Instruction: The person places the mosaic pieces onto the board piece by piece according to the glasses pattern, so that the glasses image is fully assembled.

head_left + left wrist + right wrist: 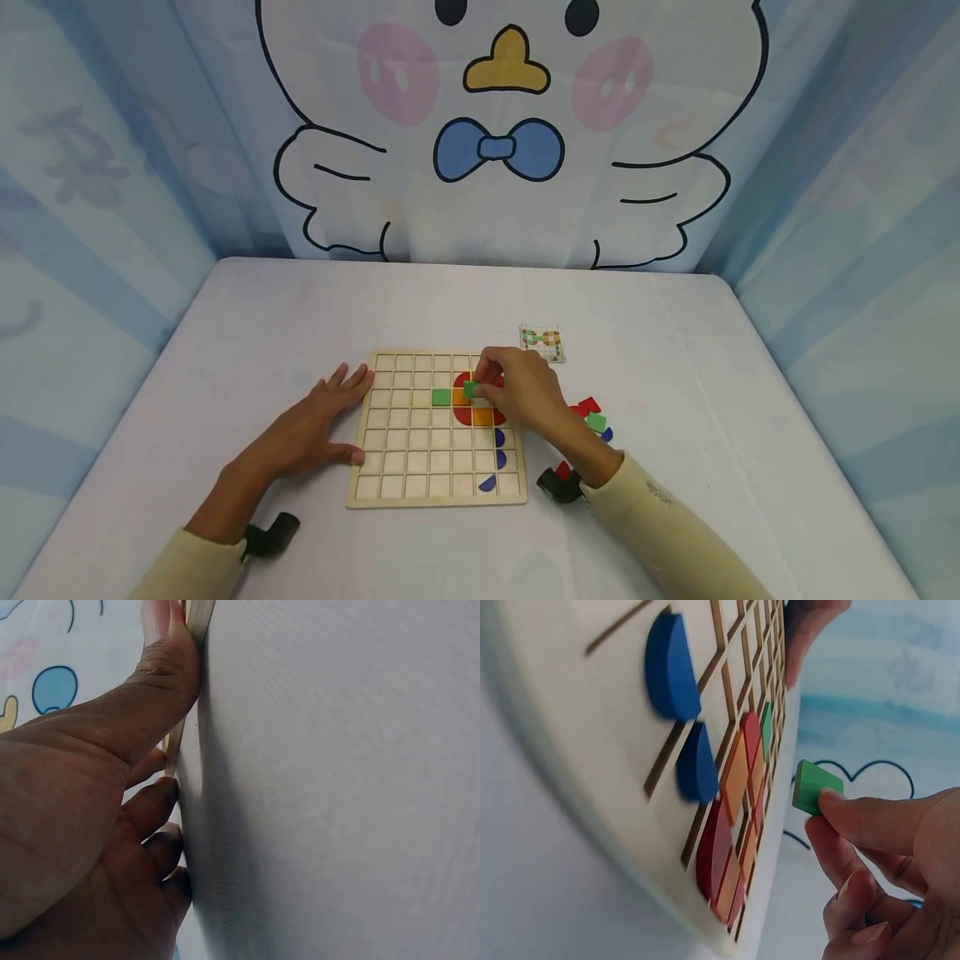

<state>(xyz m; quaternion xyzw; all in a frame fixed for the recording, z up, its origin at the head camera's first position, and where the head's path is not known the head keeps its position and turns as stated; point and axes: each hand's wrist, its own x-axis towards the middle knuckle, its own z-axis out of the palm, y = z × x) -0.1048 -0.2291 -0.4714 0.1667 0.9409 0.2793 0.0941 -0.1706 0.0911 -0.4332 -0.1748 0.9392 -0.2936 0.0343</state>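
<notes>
A wooden grid board (405,462) lies flat on the table. Along its left edge rests my left hand (307,433), fingers extended and thumb (161,671) against the rim. Between thumb and fingertips, my right hand (528,387) pinches a green square tile (816,786), held above the upper right of the board. Below it sit orange tiles (483,417) and rounded red pieces (462,415), partly hidden by that hand. Another green tile (441,397) is in a cell just left of them. Blue half-round pieces (499,437) lie lower on the board's right side.
A small pattern card (555,354) lies beyond the board's top right. Right of the board is a loose pile of red pieces (590,406), a green tile (596,422) and a blue piece. Black wrist cameras (273,535) hang under both forearms. Printed curtains surround the white table (660,333).
</notes>
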